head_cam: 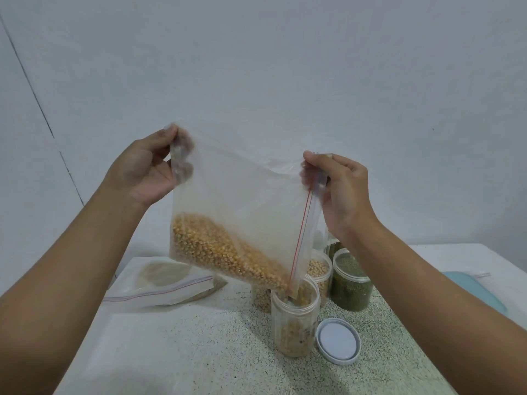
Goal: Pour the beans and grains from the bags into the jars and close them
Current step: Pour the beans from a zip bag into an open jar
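The left hand (148,169) and right hand (339,192) pinched the bag (242,195) by its top corners; a slack mouth could spill kernels (216,252) past the jar (295,323).

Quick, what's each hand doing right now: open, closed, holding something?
The left hand is closed, pinching the top corner of the bag of yellow grains.
The right hand is closed, pinching the same bag's zip edge, above the open jar.

The bag (242,195) dips a corner into the open jar (293,326) on the table (199,352). A lid (338,341) lies just right of it, a second bag (171,283) left, another jar (320,270) behind.
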### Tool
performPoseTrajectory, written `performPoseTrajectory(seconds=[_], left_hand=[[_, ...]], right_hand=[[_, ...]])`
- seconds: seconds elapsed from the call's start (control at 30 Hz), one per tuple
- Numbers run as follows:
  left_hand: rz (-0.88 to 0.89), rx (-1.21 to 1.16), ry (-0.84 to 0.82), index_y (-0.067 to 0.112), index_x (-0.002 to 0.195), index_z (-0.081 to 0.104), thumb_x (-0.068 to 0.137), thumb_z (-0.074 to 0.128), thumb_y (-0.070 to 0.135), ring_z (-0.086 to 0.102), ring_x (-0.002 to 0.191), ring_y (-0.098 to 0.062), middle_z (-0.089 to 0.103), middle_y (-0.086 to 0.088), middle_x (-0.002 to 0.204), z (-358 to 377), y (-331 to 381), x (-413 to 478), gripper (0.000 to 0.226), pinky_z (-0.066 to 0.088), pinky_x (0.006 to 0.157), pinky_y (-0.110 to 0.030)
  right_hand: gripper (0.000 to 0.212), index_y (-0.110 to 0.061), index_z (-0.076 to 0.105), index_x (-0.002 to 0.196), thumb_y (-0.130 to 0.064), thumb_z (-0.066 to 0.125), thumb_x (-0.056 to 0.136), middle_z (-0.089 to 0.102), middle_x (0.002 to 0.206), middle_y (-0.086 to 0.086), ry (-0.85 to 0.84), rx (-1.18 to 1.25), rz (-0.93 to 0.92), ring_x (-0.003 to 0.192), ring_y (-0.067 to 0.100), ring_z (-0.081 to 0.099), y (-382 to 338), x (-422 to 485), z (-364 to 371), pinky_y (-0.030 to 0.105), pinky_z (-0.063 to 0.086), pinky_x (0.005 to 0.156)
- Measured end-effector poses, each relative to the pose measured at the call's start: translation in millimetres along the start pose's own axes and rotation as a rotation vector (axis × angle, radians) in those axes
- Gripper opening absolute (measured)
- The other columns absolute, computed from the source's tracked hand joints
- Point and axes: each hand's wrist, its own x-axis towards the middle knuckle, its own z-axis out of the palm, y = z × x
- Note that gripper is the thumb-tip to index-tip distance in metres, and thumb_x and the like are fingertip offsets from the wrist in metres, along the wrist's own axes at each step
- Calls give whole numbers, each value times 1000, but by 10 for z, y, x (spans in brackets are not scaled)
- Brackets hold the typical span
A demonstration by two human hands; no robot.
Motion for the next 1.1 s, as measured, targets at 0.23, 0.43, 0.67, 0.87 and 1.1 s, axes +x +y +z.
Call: performPoseTrajectory(seconds=[0.23,0.43,0.67,0.87,1.1], left_hand=[[14,21,-2,21,87,68,90,67,14,70,88,-8,67,12,86,7,11,38,7,38,67,-26],[13,28,-4,21,86,68,91,66,15,70,86,-7,67,12,85,1,23,39,8,38,71,-27],[14,37,-12,21,89,65,88,68,16,70,87,-7,67,12,84,13,29,37,5,38,73,-28],[17,32,-20,20,87,65,86,68,15,70,85,-7,67,11,84,52,39,20,6,33,75,-28],[9,42,-15,21,84,68,92,66,15,70,86,-7,67,12,85,48,23,26,9,37,71,-27]], right_hand=[[19,3,66,72,-1,71,89,63,65,8,9,6,-2,57,19,55,5,-2,-7,30,44,60],[20,1,65,70,0,71,89,63,65,7,0,14,-7,57,19,56,2,-5,0,30,44,62],[18,1,67,71,0,71,89,63,65,7,6,16,-3,58,18,56,8,-18,-17,30,44,63],[19,0,67,70,-1,72,89,64,65,6,17,12,-2,58,18,57,-5,-25,-27,29,45,62],[18,1,67,72,-2,72,89,64,66,6,22,-2,5,59,18,57,-7,-28,-41,29,45,61]])
